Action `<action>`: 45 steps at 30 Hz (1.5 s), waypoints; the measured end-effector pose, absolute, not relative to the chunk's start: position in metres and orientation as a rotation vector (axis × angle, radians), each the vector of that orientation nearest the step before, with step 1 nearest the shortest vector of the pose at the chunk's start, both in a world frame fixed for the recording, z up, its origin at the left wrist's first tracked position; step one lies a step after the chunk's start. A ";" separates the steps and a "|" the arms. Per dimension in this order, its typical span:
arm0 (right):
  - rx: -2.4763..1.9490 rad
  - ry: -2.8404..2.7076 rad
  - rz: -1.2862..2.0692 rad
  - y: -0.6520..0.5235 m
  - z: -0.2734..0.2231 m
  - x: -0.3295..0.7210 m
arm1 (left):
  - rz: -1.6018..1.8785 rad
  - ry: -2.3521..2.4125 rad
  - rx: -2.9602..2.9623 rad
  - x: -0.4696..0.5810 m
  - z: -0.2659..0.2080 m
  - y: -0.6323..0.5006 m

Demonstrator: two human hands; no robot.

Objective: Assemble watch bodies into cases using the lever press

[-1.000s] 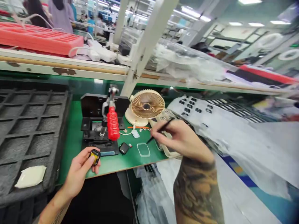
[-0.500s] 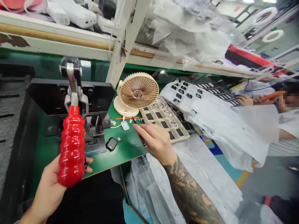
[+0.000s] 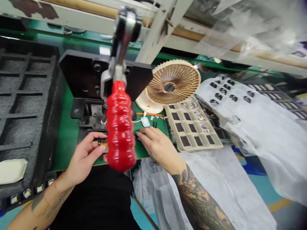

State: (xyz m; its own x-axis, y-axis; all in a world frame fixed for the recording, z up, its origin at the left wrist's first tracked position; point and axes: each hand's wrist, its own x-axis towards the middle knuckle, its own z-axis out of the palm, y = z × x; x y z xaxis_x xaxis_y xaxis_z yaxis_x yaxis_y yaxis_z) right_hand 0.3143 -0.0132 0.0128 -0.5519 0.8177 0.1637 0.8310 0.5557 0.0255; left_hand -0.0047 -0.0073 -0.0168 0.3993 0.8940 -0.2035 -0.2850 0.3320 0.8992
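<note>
My left hand (image 3: 87, 151) pinches a small black case (image 3: 102, 141) with an orange-gold strip, partly hidden by the red ribbed handle (image 3: 121, 127) in front. That handle hangs from a black toggle press (image 3: 90, 118), whose lower part sits behind my left hand. My right hand (image 3: 157, 143) is closed over the green bench, right of the handle. Two dark prongs of what look like tweezers (image 3: 155, 124) stick out beyond its knuckles, and its fingertips touch a small dark bit. Just past them lies a pale square pad (image 3: 145, 121) on a white cord.
A cream fan (image 3: 172, 83) stands behind my right hand. To its right is a compartment tray (image 3: 201, 148) with dark squares and small parts. White sheeting (image 3: 263, 121) carries several black pieces. A black foam tray (image 3: 43, 127) fills the left. An orange stick (image 3: 153, 114) lies by the fan.
The view has tilted down and left. My left hand has come from behind the red handle and grips the black case, which lay on the bench. My right hand has moved closer to the press.
</note>
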 end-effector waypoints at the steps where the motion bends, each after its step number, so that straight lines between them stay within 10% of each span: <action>1: -1.395 -2.667 -0.180 -0.010 0.011 0.313 | 0.897 0.782 0.904 -0.004 -0.016 -0.007; 17: -1.029 -2.076 0.628 -0.026 0.052 0.244 | 0.867 0.871 1.587 0.005 -0.012 -0.017; 37: -1.025 -2.373 -0.298 -0.054 0.008 0.216 | 0.916 0.815 1.534 0.002 -0.009 -0.018; 45: -1.032 -2.220 0.076 -0.050 0.005 0.235 | 0.821 0.839 1.604 -0.002 -0.013 -0.018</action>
